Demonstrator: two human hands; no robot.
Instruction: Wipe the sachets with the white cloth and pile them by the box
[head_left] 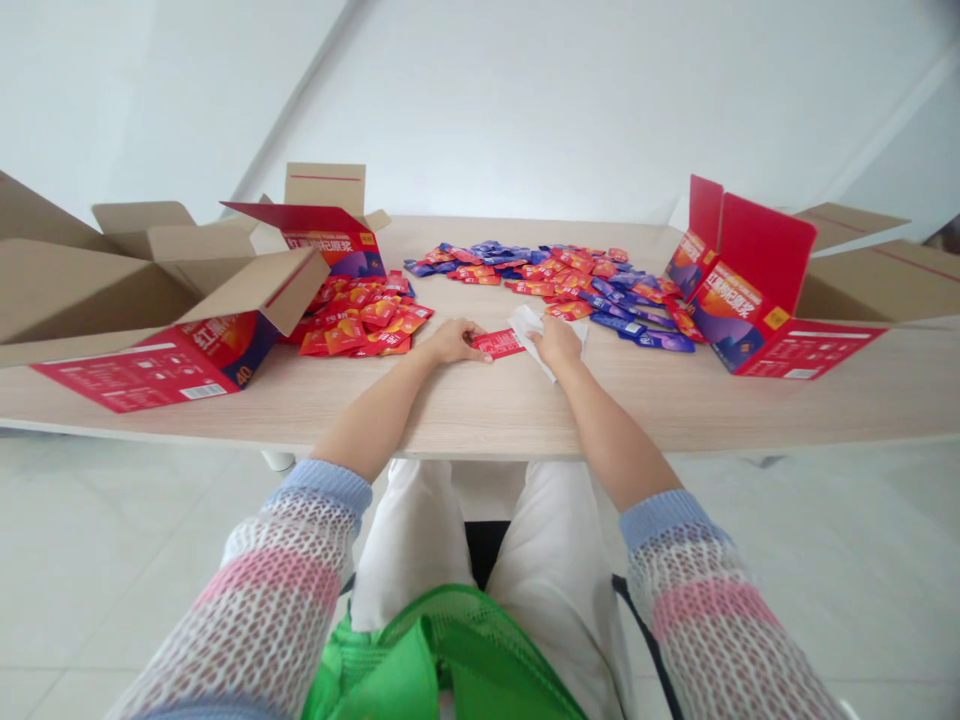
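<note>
Between my hands a red sachet (499, 344) with pale print lies just over the table. My left hand (456, 342) pinches its left end between thumb and fingers. My right hand (559, 343) is closed on a crumpled white tissue (529, 330), which touches the sachet's right end. Left of my left hand is a heap of red and orange sachets (360, 318). Beyond my hands spreads a mixed pile of red and purple sachets (555, 268), reaching toward the right.
Open printed cartons stand on the wooden table (487, 420): a large carton (217, 345) at left, a smaller carton (337, 240) behind the left heap, and another carton (739, 300) at right. A white wall (525, 110) rises behind the table. Green mesh cloth (442, 660) covers my lap.
</note>
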